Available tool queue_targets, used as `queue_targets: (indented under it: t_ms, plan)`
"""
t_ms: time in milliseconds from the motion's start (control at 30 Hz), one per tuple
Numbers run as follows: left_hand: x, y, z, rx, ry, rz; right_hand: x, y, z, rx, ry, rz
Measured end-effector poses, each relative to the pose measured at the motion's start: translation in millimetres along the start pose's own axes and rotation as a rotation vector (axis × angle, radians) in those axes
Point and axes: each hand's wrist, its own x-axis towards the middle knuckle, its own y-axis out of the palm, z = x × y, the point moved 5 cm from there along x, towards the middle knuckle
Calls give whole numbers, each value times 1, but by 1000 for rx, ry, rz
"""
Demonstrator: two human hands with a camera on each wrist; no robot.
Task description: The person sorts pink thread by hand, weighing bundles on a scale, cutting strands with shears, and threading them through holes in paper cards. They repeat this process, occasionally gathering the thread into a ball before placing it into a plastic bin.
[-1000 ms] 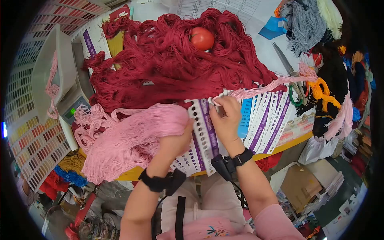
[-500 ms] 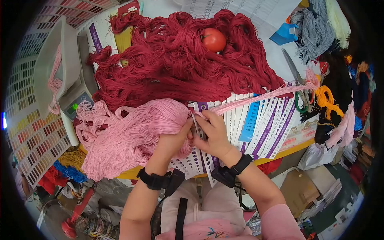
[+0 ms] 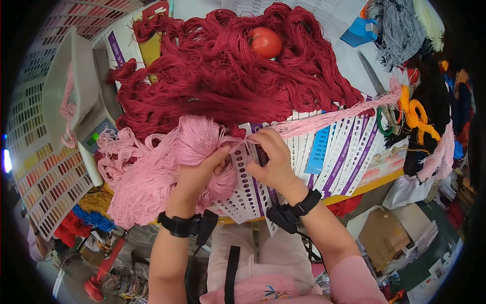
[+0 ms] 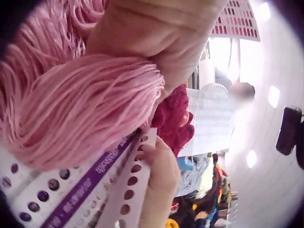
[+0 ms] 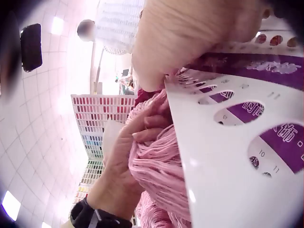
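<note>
A thick hank of pink thread [image 3: 200,139] bulges from my left hand [image 3: 205,169], whose fingers and thumb grip it. Thin pink strands stretch from this hank to the top of a white perforated thread card [image 4: 130,185] with a row of round holes. My right hand [image 3: 273,159] pinches the card at that top end, its thumb lying on the card in the left wrist view. From behind the right fingers a long pink skein [image 3: 334,115] runs off to the right. In the right wrist view the card's white face hides part of the hank.
Dark red yarn [image 3: 217,71] covers the table behind, with a tomato [image 3: 266,42] on it. More thread cards [image 3: 344,157] fan out right, near scissors [image 3: 372,73] and orange thread [image 3: 416,119]. A scale [image 3: 93,114] and colour charts [image 3: 40,182] stand left.
My left hand has moved left and away from the card, drawing the pink hank with it and stretching strands between the hands. The right hand has come down a little and stays at the card's top.
</note>
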Motion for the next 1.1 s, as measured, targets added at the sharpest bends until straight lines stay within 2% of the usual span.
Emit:
queue_targets:
  t_ms: [67,100,167,200,267,300,367,400,433,467,500,533,567,600,633,667,733,767,800,867,900,933,1000,1033,1067,1100]
  plan:
    - [6,-3,5,24,74,-60,0,-2,1,-10,-8,-10]
    - [3,-3,5,24,70,-56,1,-1,2,-23,9,39]
    - [-9,5,0,-283,-24,175,1,2,-2,-35,28,88]
    - [-13,-2,3,-278,-27,175,0,4,-5,-66,-9,82]
    - [-27,3,2,-558,-75,572,-2,5,-7,-96,-46,69]
    - [-26,5,1,-554,-77,574,-2,5,-8,-80,-32,74]
    - [-18,8,5,-323,-122,370,-3,2,-6,-66,-16,80]
    - [-6,15,13,-325,-121,371,0,0,-6,79,104,118]
    - [14,19,30,12,-40,331,0,0,-7,224,223,158]
    - [25,25,34,348,40,285,2,0,-4,223,224,162]
    - [29,27,31,474,175,265,2,-1,-7,306,322,101]
    - [29,27,33,471,171,266,0,-2,-12,389,421,38]
    - [21,30,20,249,55,196,-1,-3,-18,388,425,38]
    - [16,30,16,29,-59,124,0,-2,-22,506,315,49]
    - [28,14,32,-196,-97,247,1,-3,-21,624,201,57]
    - [24,5,28,-190,-100,247,3,-3,-17,626,202,52]
    - [9,5,22,-289,-121,433,9,1,-2,269,142,101]
    - [5,10,23,-221,-177,551,10,6,2,221,13,89]
    - [3,14,21,-219,-179,553,10,9,1,220,15,86]
    - [6,14,14,-77,-117,260,8,12,-8,377,137,36]
    - [7,9,7,-232,-145,-27,7,9,-10,353,144,68]
    - [7,-4,9,-232,-145,-28,6,6,-10,354,144,69]
    - [-1,-27,3,-731,-122,76,4,4,-15,519,415,106]
    - [-13,-42,-3,-661,-76,-155,8,2,-9,363,248,110]
    - [-32,-49,-17,-584,-30,-384,8,3,-10,367,252,105]
    - [-30,-81,-22,-763,49,-64,8,4,-9,363,234,128]
